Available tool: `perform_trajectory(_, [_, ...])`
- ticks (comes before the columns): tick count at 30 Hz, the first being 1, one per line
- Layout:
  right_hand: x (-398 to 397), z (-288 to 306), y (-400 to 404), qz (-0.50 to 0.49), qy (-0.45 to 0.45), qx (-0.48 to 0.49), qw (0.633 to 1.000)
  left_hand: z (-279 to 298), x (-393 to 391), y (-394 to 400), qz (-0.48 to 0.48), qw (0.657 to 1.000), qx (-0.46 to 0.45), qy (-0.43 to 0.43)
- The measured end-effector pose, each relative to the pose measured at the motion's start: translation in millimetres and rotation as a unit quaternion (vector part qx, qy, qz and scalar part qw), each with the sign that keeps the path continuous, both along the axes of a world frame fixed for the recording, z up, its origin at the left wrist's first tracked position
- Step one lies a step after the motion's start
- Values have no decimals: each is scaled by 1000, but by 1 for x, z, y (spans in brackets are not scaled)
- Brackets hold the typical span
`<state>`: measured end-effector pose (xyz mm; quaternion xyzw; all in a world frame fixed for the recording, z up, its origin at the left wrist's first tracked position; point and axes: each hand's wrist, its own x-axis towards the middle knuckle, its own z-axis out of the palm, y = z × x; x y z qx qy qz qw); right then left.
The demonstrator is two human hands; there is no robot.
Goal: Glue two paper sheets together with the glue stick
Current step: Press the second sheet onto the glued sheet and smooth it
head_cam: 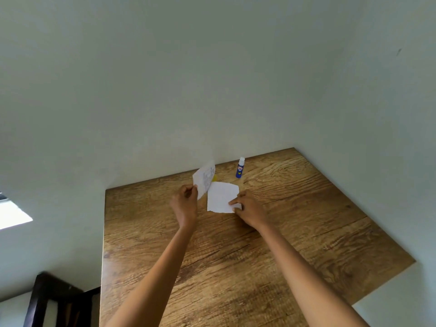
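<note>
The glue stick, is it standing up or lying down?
Standing upright: the glue stick rests on its blue base on the table, white top pointing up.

Soft daylight, faint shadows, wide-angle bending at edges, slight blur

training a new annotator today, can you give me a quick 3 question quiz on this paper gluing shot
1. True or false: the glue stick is in a hand.
2. Which hand holds a sheet lifted off the table?
A. left hand
B. right hand
C. neither
3. Fill in: the right hand touches the blank sheet that lies ___ on the table.

Key
1. False: it stands upright near the table's far edge, apart from both hands.
2. A: the left hand pinches the written sheet by its edge.
3. flat
</note>
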<state>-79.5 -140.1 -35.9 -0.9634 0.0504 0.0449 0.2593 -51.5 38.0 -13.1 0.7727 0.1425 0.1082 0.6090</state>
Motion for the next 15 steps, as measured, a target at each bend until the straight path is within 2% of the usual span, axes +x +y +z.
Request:
perform_trajectory(5, [-10,2,1,10,-3,-17,1000,-1,10,14,70,997,-24,15])
perform_trajectory(15, [-15,10,8,4,-29,-72,997,3,11,24,89,995,-34,14])
